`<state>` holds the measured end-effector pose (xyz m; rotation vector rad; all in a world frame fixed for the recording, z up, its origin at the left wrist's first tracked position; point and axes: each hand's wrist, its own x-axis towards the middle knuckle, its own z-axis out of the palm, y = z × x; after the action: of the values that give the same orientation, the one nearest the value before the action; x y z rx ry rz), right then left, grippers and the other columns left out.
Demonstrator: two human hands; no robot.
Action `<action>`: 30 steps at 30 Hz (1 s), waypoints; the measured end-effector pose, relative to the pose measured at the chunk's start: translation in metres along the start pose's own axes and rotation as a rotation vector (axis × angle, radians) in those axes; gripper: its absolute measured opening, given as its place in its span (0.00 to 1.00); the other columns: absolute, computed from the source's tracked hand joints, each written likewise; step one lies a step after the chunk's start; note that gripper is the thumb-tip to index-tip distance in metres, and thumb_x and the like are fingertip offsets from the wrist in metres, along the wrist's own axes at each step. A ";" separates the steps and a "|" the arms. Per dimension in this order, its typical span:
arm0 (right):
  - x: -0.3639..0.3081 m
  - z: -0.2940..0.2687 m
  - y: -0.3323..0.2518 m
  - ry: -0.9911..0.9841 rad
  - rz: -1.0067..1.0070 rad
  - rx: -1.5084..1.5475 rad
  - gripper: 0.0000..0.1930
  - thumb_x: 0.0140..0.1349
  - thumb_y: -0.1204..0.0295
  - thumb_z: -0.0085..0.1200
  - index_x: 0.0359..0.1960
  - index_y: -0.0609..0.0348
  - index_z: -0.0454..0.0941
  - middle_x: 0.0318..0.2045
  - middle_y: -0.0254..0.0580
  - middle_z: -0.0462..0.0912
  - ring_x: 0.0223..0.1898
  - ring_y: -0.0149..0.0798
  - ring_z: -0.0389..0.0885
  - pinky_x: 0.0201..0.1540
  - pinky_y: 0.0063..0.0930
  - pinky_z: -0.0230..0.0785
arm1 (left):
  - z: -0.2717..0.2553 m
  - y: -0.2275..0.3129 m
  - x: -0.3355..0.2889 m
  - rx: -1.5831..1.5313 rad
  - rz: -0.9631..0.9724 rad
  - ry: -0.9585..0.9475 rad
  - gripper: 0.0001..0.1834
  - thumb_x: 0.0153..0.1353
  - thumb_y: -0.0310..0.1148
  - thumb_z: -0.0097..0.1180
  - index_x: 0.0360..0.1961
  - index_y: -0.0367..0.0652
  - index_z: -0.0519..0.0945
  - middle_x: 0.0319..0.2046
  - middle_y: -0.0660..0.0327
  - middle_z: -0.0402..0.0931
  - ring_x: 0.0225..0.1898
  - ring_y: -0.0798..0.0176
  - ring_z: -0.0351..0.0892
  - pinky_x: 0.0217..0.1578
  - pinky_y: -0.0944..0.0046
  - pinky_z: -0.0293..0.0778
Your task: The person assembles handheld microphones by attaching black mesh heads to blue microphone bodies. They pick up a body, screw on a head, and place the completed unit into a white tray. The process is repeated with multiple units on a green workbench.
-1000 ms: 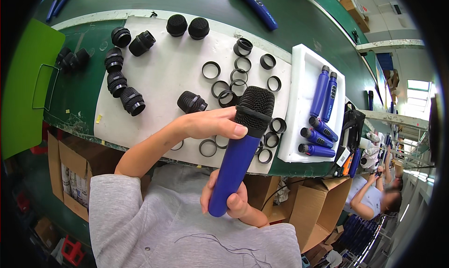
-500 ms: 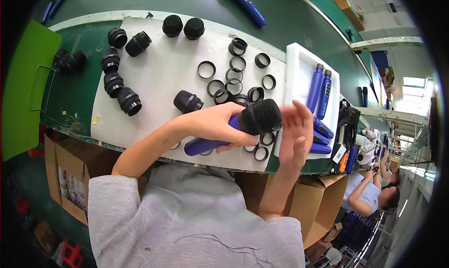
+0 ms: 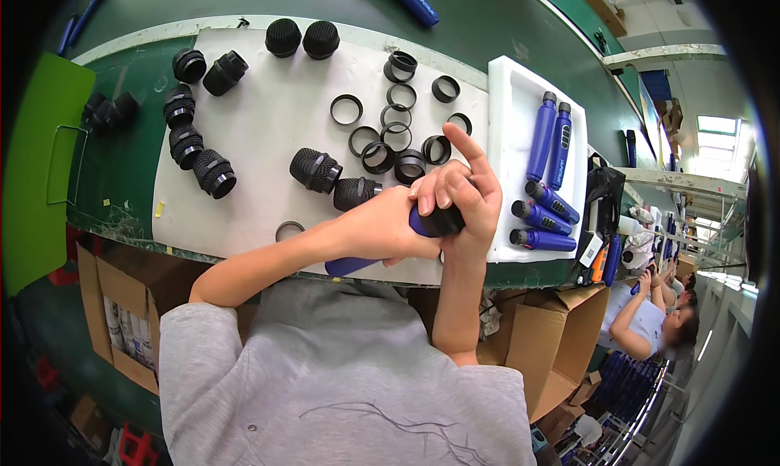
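My left hand [image 3: 380,225] is wrapped around the handle of a blue microphone [image 3: 351,266], held tilted above the table's near edge. Its black mesh head points to the right, and my right hand [image 3: 466,198] has its fingers closed over that head, one finger sticking up. Part of the head is covered by those fingers. Just beyond my left wrist lie two loose black mesh heads [image 3: 315,170]. Black rings [image 3: 378,157] are scattered on the white sheet past my hands.
More mesh heads [image 3: 214,173] line the sheet's left side and far edge. To the right, a white foam tray [image 3: 502,117] contains several blue microphone bodies [image 3: 542,137]. A green panel [image 3: 36,165] stands at far left. Cardboard boxes [image 3: 536,348] sit below the table; a co-worker [image 3: 638,320] is at right.
My right hand has moved left from beside the microphone and closed over its mesh head. The left hand still holds the handle. The view has shifted slightly.
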<state>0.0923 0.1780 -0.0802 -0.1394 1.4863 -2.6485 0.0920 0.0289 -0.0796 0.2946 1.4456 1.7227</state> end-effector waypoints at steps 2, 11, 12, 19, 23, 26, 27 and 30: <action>-0.004 0.005 -0.003 0.035 0.009 -0.021 0.29 0.61 0.75 0.55 0.63 0.79 0.64 0.19 0.36 0.74 0.21 0.34 0.77 0.35 0.33 0.74 | 0.004 -0.003 -0.002 -0.006 0.000 0.024 0.18 0.45 0.35 0.63 0.34 0.36 0.73 0.16 0.63 0.73 0.14 0.68 0.75 0.15 0.67 0.68; -0.009 0.010 -0.007 0.168 0.030 -0.088 0.21 0.64 0.75 0.51 0.55 0.77 0.68 0.21 0.39 0.75 0.23 0.35 0.78 0.36 0.35 0.76 | 0.007 -0.008 0.001 0.030 -0.014 -0.009 0.11 0.47 0.35 0.61 0.20 0.38 0.76 0.11 0.62 0.73 0.13 0.69 0.74 0.17 0.68 0.69; -0.010 0.011 -0.009 0.190 0.045 -0.103 0.20 0.64 0.75 0.51 0.55 0.77 0.69 0.21 0.39 0.75 0.23 0.35 0.78 0.36 0.35 0.76 | 0.008 -0.011 0.002 0.024 -0.013 -0.011 0.09 0.46 0.33 0.60 0.20 0.38 0.76 0.11 0.63 0.72 0.13 0.69 0.74 0.17 0.68 0.69; -0.010 0.007 -0.009 0.238 0.033 -0.171 0.16 0.64 0.75 0.51 0.49 0.75 0.70 0.22 0.41 0.75 0.24 0.36 0.79 0.34 0.33 0.76 | 0.009 -0.007 0.004 0.057 0.011 0.004 0.13 0.49 0.37 0.61 0.17 0.38 0.77 0.11 0.62 0.73 0.12 0.68 0.74 0.17 0.68 0.70; -0.028 0.006 -0.016 0.166 -0.020 -0.160 0.14 0.65 0.75 0.51 0.48 0.72 0.71 0.22 0.40 0.75 0.25 0.37 0.80 0.37 0.33 0.76 | 0.020 -0.009 -0.004 0.151 0.035 0.035 0.15 0.48 0.37 0.62 0.22 0.33 0.77 0.13 0.58 0.75 0.14 0.66 0.76 0.18 0.65 0.72; -0.067 0.006 -0.025 0.037 -0.124 -0.440 0.12 0.66 0.77 0.51 0.49 0.68 0.73 0.27 0.42 0.80 0.32 0.37 0.82 0.44 0.34 0.76 | 0.037 -0.023 -0.026 0.239 0.242 0.047 0.17 0.48 0.38 0.64 0.28 0.31 0.78 0.18 0.53 0.78 0.21 0.61 0.81 0.25 0.61 0.75; -0.084 0.009 -0.026 0.019 -0.179 -0.652 0.13 0.63 0.78 0.54 0.49 0.66 0.75 0.31 0.43 0.82 0.35 0.38 0.83 0.46 0.33 0.76 | 0.039 -0.032 -0.040 0.270 0.118 -0.050 0.16 0.50 0.37 0.65 0.32 0.34 0.78 0.20 0.58 0.78 0.21 0.65 0.79 0.25 0.63 0.74; -0.130 0.002 -0.043 -0.508 -0.208 -1.295 0.31 0.46 0.79 0.64 0.57 0.67 0.75 0.44 0.51 0.81 0.45 0.50 0.81 0.50 0.38 0.75 | 0.037 -0.052 -0.072 0.134 -0.365 -0.352 0.15 0.54 0.39 0.64 0.36 0.38 0.79 0.22 0.63 0.78 0.19 0.70 0.77 0.23 0.66 0.72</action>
<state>0.2192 0.2160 -0.0468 -0.9641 2.6745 -1.1235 0.1830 0.0016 -0.0917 0.3606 1.2645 1.2154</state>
